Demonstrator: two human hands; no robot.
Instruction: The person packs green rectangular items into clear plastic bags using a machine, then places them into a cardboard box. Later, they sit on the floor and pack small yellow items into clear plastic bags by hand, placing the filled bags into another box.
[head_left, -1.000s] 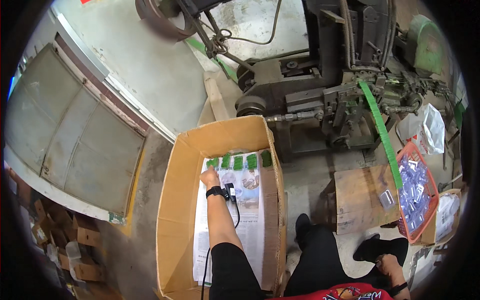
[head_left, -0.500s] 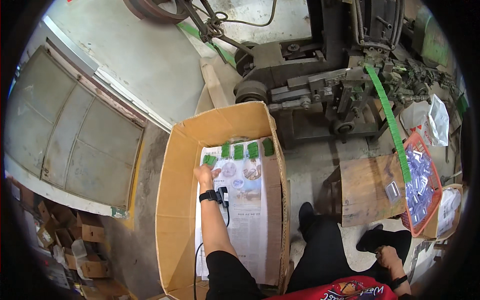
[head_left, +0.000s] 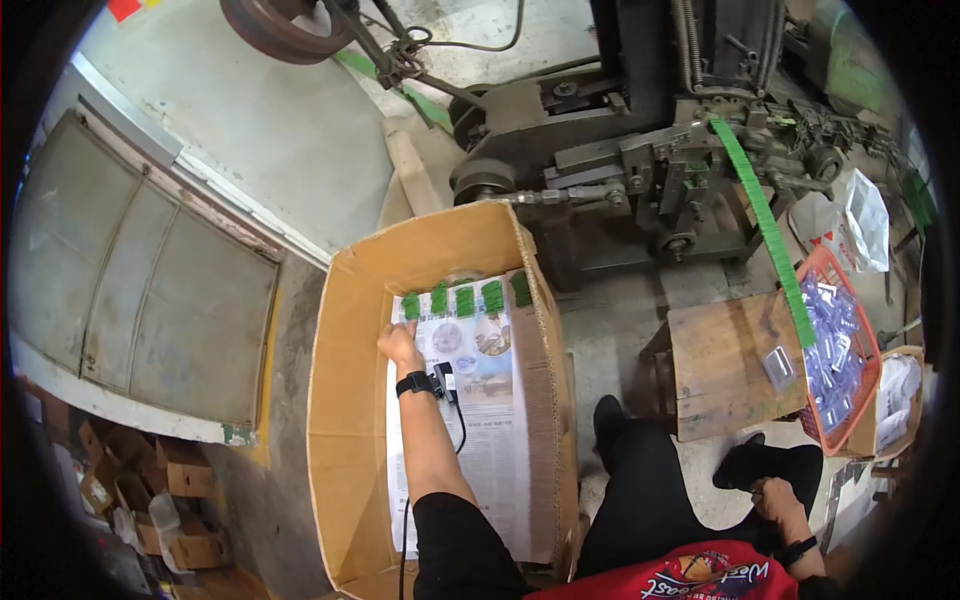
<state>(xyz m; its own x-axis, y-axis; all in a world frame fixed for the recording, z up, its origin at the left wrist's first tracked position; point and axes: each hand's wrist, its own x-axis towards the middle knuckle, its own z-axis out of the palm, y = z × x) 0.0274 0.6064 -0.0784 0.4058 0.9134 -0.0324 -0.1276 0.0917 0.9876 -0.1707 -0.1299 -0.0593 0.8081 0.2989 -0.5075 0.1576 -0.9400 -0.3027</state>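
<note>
My left hand (head_left: 401,346) reaches into a large cardboard box (head_left: 340,420), a finger stretched up toward the leftmost green bundle (head_left: 410,305). The hand holds nothing that I can see; whether the fingertip touches the bundle is unclear. Several small bundles of thin green strips lie in a row along the box's far end, most of them on a printed newspaper sheet (head_left: 480,440). My right hand (head_left: 771,498) rests by my leg at the lower right, its fingers curled. What they hold, if anything, is hidden.
A dark metal machine (head_left: 640,170) stands beyond the box, with a long green strip (head_left: 765,215) hanging from it. That strip runs to a wooden board (head_left: 725,370) and a red basket (head_left: 868,385) of clear plastic pieces. A pulley wheel (head_left: 290,30) is at top left.
The leftmost green bundle, tilted before at my left fingers, now stands straight in line with the others. My left hand has drawn slightly clear below it. The whole view has shifted a little.
</note>
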